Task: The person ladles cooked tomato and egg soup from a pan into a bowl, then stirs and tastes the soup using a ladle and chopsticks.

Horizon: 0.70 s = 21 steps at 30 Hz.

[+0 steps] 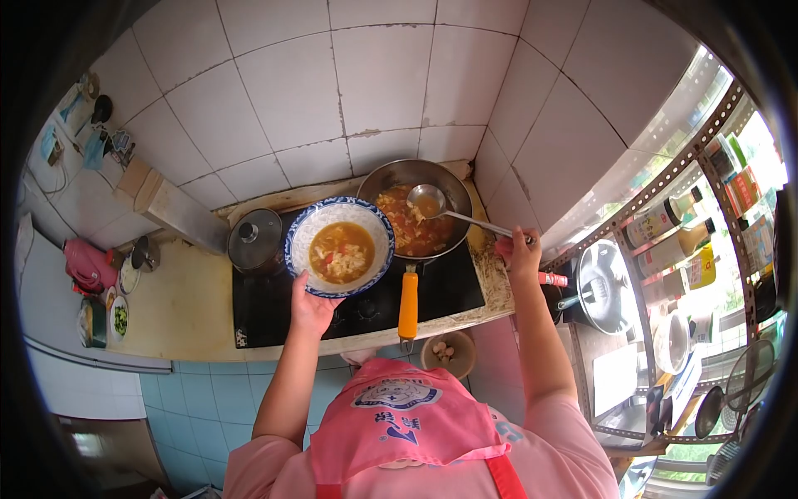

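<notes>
Head view: left fingers [302,284] hold a blue-and-white bowl [299,241] of tomato-egg soup [341,252] while right fingers [529,237] grip a metal ladle [475,221] over an orange-handled pan [459,193].

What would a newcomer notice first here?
First, the blue-rimmed bowl of soup, held in the left hand over the stove. To its right, the right hand holds a ladle at the pan, whose orange handle points toward the pink apron at bottom centre.
</notes>
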{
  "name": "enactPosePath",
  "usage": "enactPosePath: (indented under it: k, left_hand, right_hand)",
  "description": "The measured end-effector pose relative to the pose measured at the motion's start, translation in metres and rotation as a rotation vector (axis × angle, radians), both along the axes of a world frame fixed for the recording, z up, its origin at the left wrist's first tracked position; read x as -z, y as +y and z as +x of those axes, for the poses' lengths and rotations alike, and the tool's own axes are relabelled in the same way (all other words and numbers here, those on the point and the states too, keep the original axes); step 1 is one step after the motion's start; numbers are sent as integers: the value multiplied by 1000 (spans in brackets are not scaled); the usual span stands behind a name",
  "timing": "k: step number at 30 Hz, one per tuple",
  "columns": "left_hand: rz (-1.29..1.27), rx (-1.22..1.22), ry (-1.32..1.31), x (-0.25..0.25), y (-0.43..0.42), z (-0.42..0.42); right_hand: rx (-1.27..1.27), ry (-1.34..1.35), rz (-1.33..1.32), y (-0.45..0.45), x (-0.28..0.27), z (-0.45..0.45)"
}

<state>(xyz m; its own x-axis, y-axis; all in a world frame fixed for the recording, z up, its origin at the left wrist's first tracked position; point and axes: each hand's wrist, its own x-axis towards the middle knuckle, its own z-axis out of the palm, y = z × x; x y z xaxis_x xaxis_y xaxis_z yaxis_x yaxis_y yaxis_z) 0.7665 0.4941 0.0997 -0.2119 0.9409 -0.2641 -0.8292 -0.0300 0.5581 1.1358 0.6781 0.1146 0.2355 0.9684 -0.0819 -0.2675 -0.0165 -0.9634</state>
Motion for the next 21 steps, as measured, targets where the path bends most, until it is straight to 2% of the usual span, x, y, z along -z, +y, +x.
enactPosePath:
  k: [12, 21]
  left_hand:
    - [-45, 41, -6, 5, 24, 13]
    - [5, 112, -21, 4, 41, 22]
  right_hand:
    - [-21, -98, 122, 12, -47, 6]
    - [-64, -170, 236, -31, -145, -8]
